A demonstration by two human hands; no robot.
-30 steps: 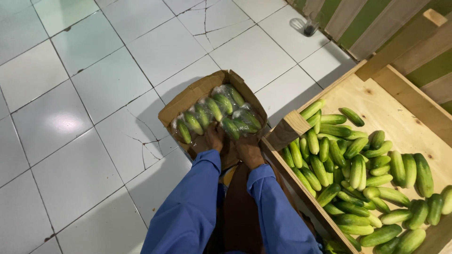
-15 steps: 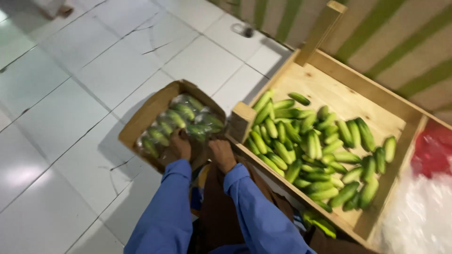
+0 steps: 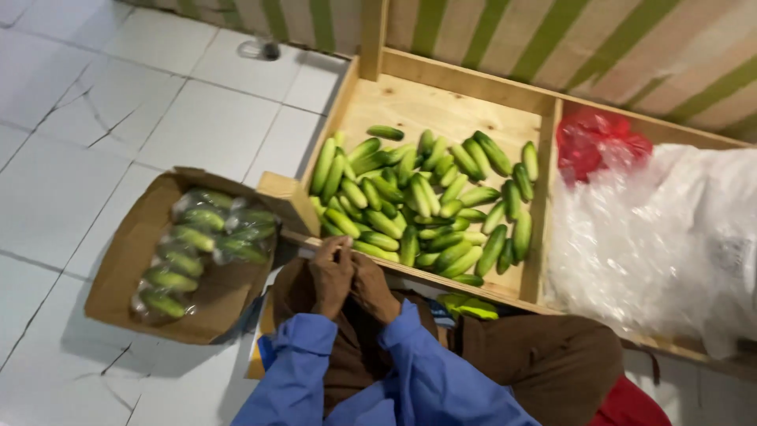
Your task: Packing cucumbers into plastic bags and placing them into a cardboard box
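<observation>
The crate (image 3: 441, 102) is the landmark. Loose cucumbers (image 3: 426, 201) lie in it, massed toward its near rim. Left of the crate, on the floor (image 3: 71, 158), sits a box (image 3: 118, 268) with wrapped cucumbers (image 3: 201, 244) inside. Right of the crate, past its side wall, lie a bag (image 3: 662, 237) and, behind that, a net (image 3: 595, 142). Just before the crate's near rim the left hand (image 3: 331, 276) and right hand (image 3: 372, 288) touch each other.
</observation>
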